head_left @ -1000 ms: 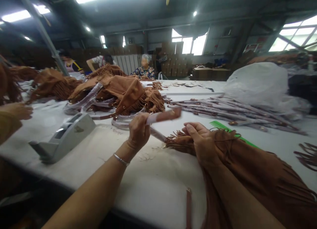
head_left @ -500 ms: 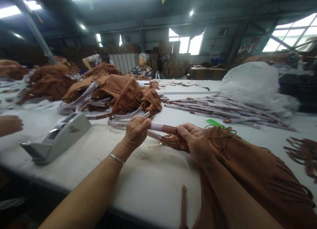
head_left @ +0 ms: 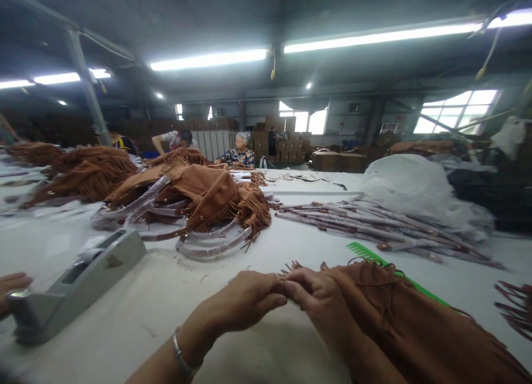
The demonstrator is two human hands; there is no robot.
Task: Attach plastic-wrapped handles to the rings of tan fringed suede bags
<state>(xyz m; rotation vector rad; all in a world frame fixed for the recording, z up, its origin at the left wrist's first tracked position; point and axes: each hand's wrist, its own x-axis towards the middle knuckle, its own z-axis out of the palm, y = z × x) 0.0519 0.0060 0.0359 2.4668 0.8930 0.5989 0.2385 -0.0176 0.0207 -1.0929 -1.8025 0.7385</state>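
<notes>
A brown suede fringed bag [head_left: 415,323] is lying on the white counter [head_left: 174,312] under the right forearm, its fringe end [head_left: 291,269] pointing toward the middle of the counter. The left hand [head_left: 245,298] and the right hand [head_left: 320,298] are brought together at that end, fingertips touching; the fingers of both are closed in a pinch on the bag's edge, though what exactly is gripped between them is hidden by the knuckles.

Judged from how things lie, the work on this bag is under way and not finished: it is not yet set with the pile of bags [head_left: 195,195] whose straps are wrapped in pale film, farther back on the counter. A row of wrapped straps [head_left: 374,226] is spread to the right, well apart from the hands. A green comb [head_left: 374,256] is lying just beside the bag, partly under it. A grey tape dispenser [head_left: 78,284] is standing to the left, with another person's hand [head_left: 10,287] at its end.
</notes>
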